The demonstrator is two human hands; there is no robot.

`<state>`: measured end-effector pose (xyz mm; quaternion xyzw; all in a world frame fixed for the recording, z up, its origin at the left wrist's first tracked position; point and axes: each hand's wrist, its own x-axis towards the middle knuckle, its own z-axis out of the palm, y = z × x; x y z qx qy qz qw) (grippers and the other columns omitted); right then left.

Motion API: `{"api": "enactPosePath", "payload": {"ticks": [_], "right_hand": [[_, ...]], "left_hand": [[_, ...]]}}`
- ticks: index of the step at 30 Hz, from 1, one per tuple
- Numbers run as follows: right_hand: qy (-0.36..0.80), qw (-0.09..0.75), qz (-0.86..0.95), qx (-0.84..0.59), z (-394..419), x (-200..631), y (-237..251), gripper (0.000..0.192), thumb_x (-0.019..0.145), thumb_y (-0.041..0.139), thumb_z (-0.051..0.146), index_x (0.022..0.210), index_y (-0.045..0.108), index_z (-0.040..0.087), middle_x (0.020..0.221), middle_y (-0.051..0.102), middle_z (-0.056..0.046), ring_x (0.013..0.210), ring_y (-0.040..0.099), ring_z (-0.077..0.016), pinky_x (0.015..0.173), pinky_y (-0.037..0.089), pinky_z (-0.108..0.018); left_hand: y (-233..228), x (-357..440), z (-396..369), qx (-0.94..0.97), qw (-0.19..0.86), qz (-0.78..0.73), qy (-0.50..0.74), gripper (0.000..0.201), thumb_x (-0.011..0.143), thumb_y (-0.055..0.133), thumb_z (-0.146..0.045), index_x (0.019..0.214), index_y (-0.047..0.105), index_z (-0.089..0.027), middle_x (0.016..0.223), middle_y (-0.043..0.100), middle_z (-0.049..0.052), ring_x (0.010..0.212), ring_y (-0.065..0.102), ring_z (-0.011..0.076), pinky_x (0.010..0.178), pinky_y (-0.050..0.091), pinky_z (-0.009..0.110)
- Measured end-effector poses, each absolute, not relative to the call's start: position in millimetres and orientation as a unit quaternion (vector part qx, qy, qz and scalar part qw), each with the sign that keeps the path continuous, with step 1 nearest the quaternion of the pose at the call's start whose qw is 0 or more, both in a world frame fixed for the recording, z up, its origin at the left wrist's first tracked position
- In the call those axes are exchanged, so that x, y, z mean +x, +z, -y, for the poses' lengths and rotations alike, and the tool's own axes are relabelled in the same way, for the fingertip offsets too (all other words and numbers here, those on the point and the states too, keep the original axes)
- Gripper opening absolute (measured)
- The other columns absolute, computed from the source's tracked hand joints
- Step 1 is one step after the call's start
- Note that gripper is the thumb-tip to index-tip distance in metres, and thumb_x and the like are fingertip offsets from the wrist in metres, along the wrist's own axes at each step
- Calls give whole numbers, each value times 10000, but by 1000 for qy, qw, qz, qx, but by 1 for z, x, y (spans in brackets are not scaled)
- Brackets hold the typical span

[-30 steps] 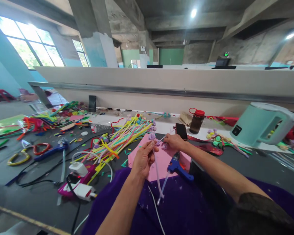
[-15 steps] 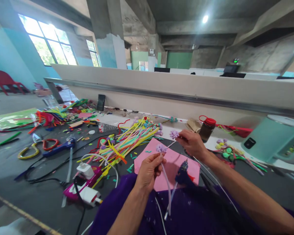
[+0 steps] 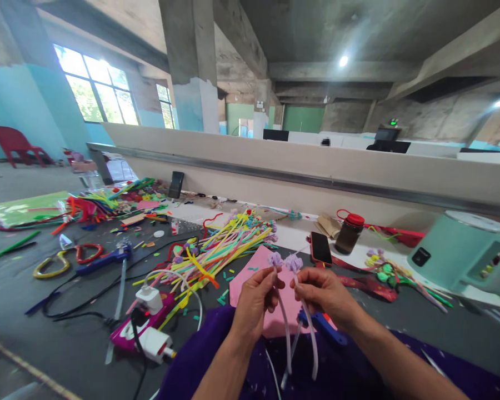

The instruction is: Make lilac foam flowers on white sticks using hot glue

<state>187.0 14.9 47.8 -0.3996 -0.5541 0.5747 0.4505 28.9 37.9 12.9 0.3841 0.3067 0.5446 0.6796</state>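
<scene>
Between thumb and fingers, my left hand (image 3: 259,294) pinches the stem of a lilac pipe-cleaner flower (image 3: 275,259). A second lilac pipe-cleaner flower (image 3: 293,263) is pinched just below its head by my right hand (image 3: 323,291). The two flower heads stand side by side, nearly touching, and their pale stems hang down towards my lap. Beneath the hands lies a pink sheet (image 3: 250,278). A blue glue gun (image 3: 327,329) rests on it, partly hidden by my right hand, with a clear glue stick at its rear.
Left of the sheet lies a heap of coloured pipe cleaners (image 3: 229,250). Nearby are a magenta power strip (image 3: 127,336), scissors (image 3: 85,254) and another blue glue gun (image 3: 104,260). To the right are a phone (image 3: 320,248), a red-capped bottle (image 3: 350,234) and a green kettle (image 3: 445,250).
My right hand has come left and down with its flower, bringing it beside the left one. The phone and the blue glue gun's handle now show. The view has shifted slightly.
</scene>
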Motion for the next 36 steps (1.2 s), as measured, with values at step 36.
{"api": "enactPosePath", "payload": {"ticks": [36], "right_hand": [[566,521,545,-334,-11,193,34,85,685,621,176,767,624,152,658,568,28,554,453,-75,529,346,-201]], "left_hand": [[14,57,-11,387,634,-388,546,227,623,734,-250,730,556,-160,546,603,-38,333,399,12,332,277,120]]}}
